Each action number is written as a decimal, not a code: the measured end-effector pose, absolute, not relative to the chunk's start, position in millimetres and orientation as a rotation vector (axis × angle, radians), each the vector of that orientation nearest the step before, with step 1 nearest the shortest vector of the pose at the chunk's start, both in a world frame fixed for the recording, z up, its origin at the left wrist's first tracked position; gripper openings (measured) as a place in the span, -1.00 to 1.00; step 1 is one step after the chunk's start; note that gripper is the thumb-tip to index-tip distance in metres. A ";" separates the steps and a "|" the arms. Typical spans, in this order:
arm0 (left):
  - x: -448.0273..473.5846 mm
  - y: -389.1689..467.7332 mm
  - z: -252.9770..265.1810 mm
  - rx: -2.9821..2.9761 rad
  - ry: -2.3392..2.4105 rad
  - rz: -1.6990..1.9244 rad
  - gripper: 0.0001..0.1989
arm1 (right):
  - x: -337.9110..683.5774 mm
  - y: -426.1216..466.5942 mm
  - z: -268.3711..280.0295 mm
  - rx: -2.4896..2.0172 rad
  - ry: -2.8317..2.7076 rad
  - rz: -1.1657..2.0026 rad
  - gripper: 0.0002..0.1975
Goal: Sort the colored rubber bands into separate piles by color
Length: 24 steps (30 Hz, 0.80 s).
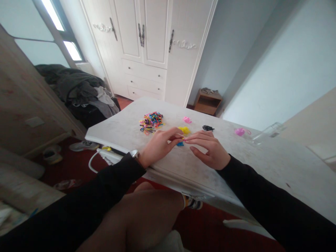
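My left hand (162,144) is closed in a pinch on small rubber bands (183,139), of which only a bit of yellow and pink shows. My right hand (210,148) reaches in from the other side, its fingers stretched out and its thumb apart. Its fingertips are at the same bands; whether they grip any cannot be made out. Just behind the hands lies a yellow heap of bands (185,130), with a blue heap (180,144) below the fingertips. Farther left is a mixed multicoloured pile of bands (152,120).
A pink heap (187,120) and a black heap (208,128) lie toward the table's far side. To the right are a purple-pink bundle (239,132) and a clear container (270,133) lying on the white table (262,168). A white wardrobe (147,45) stands beyond.
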<state>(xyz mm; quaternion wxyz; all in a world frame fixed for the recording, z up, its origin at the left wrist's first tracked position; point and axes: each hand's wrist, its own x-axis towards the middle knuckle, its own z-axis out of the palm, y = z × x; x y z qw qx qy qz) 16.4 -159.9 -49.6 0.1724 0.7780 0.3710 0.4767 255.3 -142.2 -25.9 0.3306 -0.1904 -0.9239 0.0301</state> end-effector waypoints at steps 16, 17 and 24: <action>16.1 -159.3 -50.1 2.214 1.063 1.398 -0.94 | 254.5 -141.7 -21.9 -0.536 -2.238 0.060 -0.84; 16.1 -159.1 -49.9 2.212 1.060 1.401 -0.95 | 254.4 -141.6 -22.2 -0.546 -2.234 0.055 -0.84; 16.4 -159.7 -48.4 2.243 1.095 1.401 -0.93 | 254.1 -141.5 -23.2 -0.564 -2.221 0.046 -0.83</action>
